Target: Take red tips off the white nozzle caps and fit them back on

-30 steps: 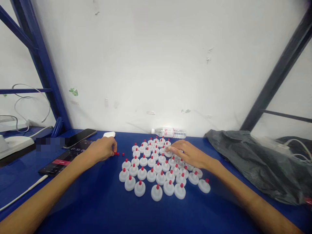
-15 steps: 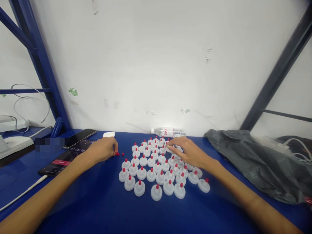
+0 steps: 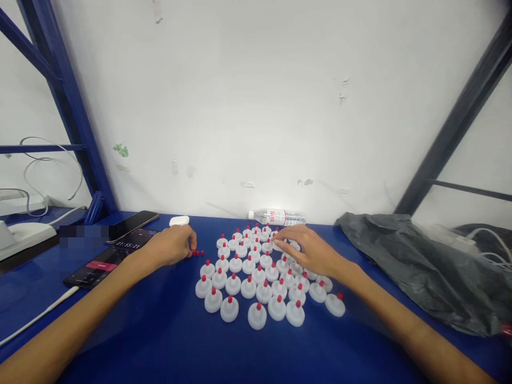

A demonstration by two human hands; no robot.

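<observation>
Many white nozzle lids [image 3: 248, 288] with red tips stand in loose rows on the blue table. My left hand [image 3: 176, 246] is at their left, fingers curled down and pressed together beside several small red caps [image 3: 197, 253]. Whatever its fingertips hold is hidden. Over the back right of the group lies my right hand [image 3: 306, 248], its thumb and forefinger closed at a white nozzle lid [image 3: 279, 246]. The fingers and palm cover part of that lid and some lids behind it.
A clear plastic bottle [image 3: 276, 216] lies along the wall. At the left are two phones, one showing a running timer [image 3: 116, 256], a white earphone case [image 3: 179, 220] and a white cable [image 3: 40, 316]. A dark grey plastic bag [image 3: 404, 266] spreads over the right side.
My left hand has shifted very slightly to the right over the red caps, and one more cap shows beside it. My right hand stays where it was.
</observation>
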